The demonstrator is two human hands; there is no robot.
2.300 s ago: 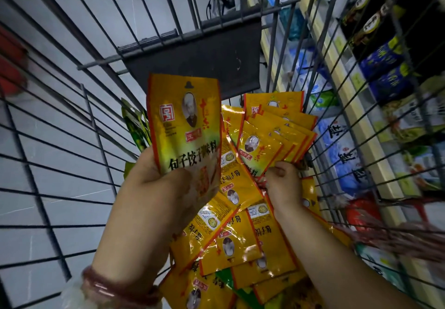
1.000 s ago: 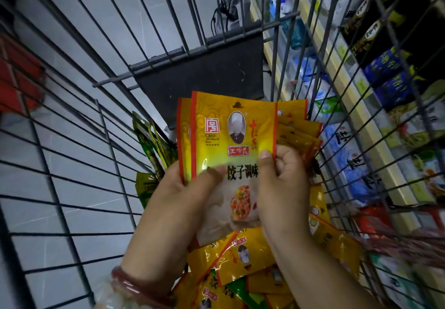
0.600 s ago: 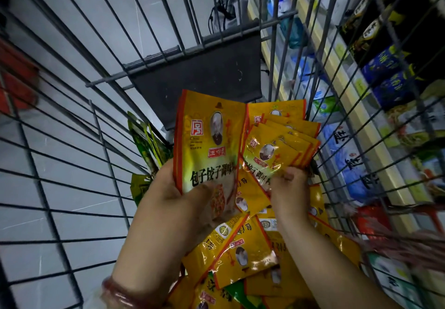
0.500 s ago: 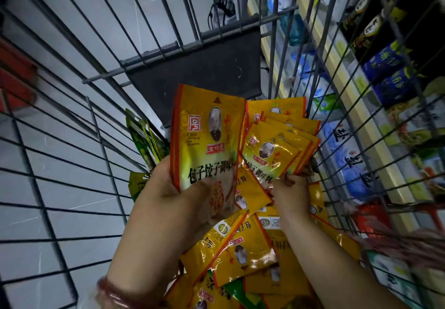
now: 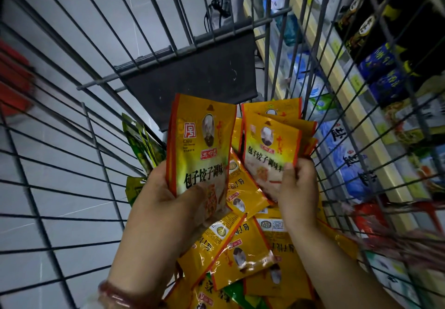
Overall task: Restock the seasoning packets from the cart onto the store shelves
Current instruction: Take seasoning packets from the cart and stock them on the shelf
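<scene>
We look down into a wire cart (image 5: 72,125) standing beside store shelves (image 5: 337,72) on the right. The left hand (image 5: 168,195) grips an upright yellow packet (image 5: 201,149), thumb across its lower front and fingers curled behind; we cannot tell whether more packets sit behind that one. The right hand (image 5: 297,185) pinches a second packet (image 5: 269,154) at its lower edge, raised just beside the first and tilted slightly to the right. Behind the second packet a row of like packets (image 5: 284,113) stands against the cart's right wall. Below both hands a loose pile (image 5: 240,248) of the same yellow packets lies in the cart, overlapping at varied angles, some face up and some showing the back label. Green packets (image 5: 144,147) stand along the left side of the pile. A dark panel (image 5: 192,77) hangs at the cart's far end. A reddish bracelet (image 5: 115,294) circles the left wrist. The shelves carry blue and white bags (image 5: 351,164) low down and dark packages (image 5: 368,31) higher up.
</scene>
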